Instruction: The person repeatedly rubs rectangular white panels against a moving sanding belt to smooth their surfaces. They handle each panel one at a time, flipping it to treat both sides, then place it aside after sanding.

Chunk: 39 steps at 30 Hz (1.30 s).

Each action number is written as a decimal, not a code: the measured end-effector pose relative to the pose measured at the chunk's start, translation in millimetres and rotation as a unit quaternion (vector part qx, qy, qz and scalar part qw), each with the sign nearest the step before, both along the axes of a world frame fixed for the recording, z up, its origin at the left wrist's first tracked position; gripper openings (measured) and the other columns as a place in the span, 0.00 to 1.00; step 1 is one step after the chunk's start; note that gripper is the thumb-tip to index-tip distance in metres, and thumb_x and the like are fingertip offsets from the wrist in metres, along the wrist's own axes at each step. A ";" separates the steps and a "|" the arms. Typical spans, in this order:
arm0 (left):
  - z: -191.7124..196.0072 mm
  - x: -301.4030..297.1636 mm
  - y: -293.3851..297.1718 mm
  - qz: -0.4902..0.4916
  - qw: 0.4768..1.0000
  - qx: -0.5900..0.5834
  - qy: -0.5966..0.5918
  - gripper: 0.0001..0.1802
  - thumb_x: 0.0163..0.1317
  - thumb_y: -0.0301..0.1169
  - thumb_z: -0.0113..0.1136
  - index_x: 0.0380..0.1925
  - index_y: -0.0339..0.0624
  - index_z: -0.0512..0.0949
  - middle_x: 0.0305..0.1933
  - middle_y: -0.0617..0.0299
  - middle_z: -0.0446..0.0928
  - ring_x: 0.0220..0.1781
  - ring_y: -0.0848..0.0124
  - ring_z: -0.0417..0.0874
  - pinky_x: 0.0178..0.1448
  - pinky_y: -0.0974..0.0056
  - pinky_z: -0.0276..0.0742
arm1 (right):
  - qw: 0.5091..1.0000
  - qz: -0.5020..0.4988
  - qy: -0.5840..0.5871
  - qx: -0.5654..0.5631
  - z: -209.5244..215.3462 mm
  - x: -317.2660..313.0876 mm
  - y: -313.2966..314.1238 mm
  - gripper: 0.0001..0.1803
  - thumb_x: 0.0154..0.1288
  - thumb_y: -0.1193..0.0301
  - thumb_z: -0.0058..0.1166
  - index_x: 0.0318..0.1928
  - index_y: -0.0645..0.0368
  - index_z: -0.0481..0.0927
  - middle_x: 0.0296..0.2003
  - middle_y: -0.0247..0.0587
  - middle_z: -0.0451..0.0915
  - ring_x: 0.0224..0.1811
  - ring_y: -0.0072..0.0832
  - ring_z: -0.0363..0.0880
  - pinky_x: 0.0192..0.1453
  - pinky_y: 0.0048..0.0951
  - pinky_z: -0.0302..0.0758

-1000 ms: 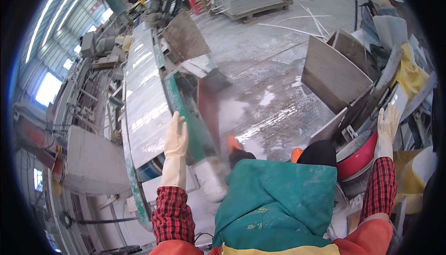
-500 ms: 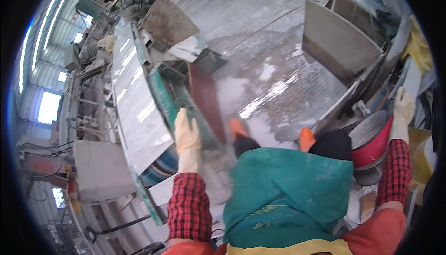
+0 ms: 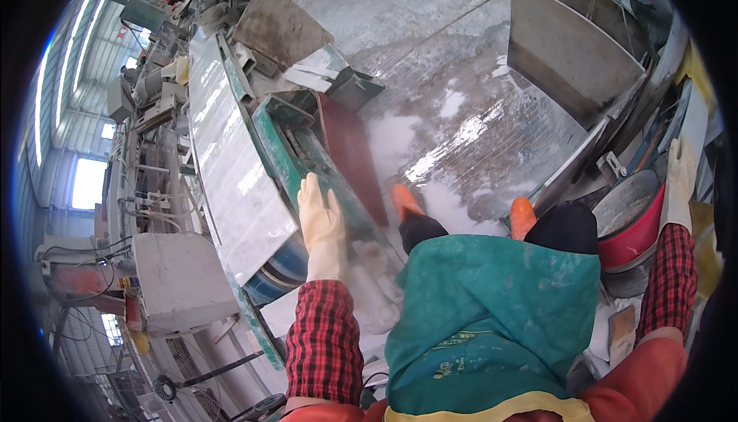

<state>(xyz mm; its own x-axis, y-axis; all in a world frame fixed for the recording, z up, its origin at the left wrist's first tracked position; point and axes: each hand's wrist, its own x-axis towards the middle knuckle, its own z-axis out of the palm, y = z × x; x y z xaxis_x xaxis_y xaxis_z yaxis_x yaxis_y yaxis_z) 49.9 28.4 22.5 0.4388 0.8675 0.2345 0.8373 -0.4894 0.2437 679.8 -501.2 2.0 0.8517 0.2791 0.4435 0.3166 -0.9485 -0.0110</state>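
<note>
My left hand (image 3: 321,222), in a pale rubber glove with a red checked sleeve, hangs with fingers together over the green frame (image 3: 280,149) of a stone-cutting machine, beside the long pale stone slab (image 3: 231,168) on its belt; it holds nothing. My right hand (image 3: 679,184), also gloved, is out at the far right edge, fingers extended, above a red bucket (image 3: 634,230); nothing is in it. Below are my green apron (image 3: 492,307) and orange boots (image 3: 403,199) on the wet floor.
A dark reddish slab (image 3: 350,153) leans against the machine's side. Grey stone slabs (image 3: 565,53) stand on edge at the upper right. A white block (image 3: 177,280) sits at the lower left beside cables. The concrete floor (image 3: 453,114) is wet and slurry-streaked.
The view has swung down and left. My left hand has come lower and nearer the machine's green frame. My right hand stays out at the right, by the red bucket.
</note>
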 end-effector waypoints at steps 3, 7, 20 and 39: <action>-3.0 0.8 0.6 -0.009 1.000 0.009 -0.028 0.27 0.70 0.29 0.55 0.68 0.34 0.67 0.71 0.39 0.69 0.75 0.43 0.65 0.78 0.50 0.61 | 1.000 0.004 -0.007 0.009 -0.3 -6.9 1.0 0.34 0.78 0.47 0.41 0.70 0.58 0.71 0.69 0.53 0.71 0.73 0.46 0.67 0.76 0.40 0.61; -7.4 -2.2 3.8 -0.009 0.999 0.016 -0.029 0.28 0.70 0.30 0.56 0.68 0.35 0.67 0.71 0.39 0.69 0.75 0.44 0.65 0.78 0.50 0.61 | 1.000 -0.003 -0.006 0.006 -1.5 -7.5 1.1 0.33 0.78 0.48 0.41 0.70 0.59 0.71 0.69 0.53 0.71 0.73 0.46 0.67 0.76 0.40 0.61; -18.4 -9.5 9.4 -0.017 0.999 0.028 -0.026 0.29 0.70 0.33 0.57 0.69 0.37 0.66 0.71 0.40 0.69 0.76 0.45 0.65 0.79 0.51 0.61 | 1.000 0.017 -0.020 0.007 5.4 -32.0 9.8 0.30 0.76 0.52 0.44 0.68 0.59 0.74 0.66 0.51 0.75 0.70 0.46 0.71 0.74 0.40 0.64; -34.1 -15.1 19.4 -0.046 0.994 0.067 -0.078 0.28 0.65 0.30 0.61 0.65 0.35 0.71 0.67 0.34 0.72 0.71 0.39 0.69 0.76 0.47 0.63 | 1.000 -0.005 -0.009 -0.005 15.5 -65.3 25.9 0.31 0.75 0.52 0.46 0.69 0.59 0.73 0.67 0.52 0.74 0.70 0.46 0.70 0.74 0.42 0.64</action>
<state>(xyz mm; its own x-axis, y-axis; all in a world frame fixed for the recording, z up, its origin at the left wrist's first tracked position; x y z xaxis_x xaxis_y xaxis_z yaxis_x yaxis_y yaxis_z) 34.8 47.8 -11.7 0.4636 0.7821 0.4165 0.7456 -0.5983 0.2935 614.6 -475.3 17.5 0.8468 0.2749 0.4554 0.3067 -0.9518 0.0042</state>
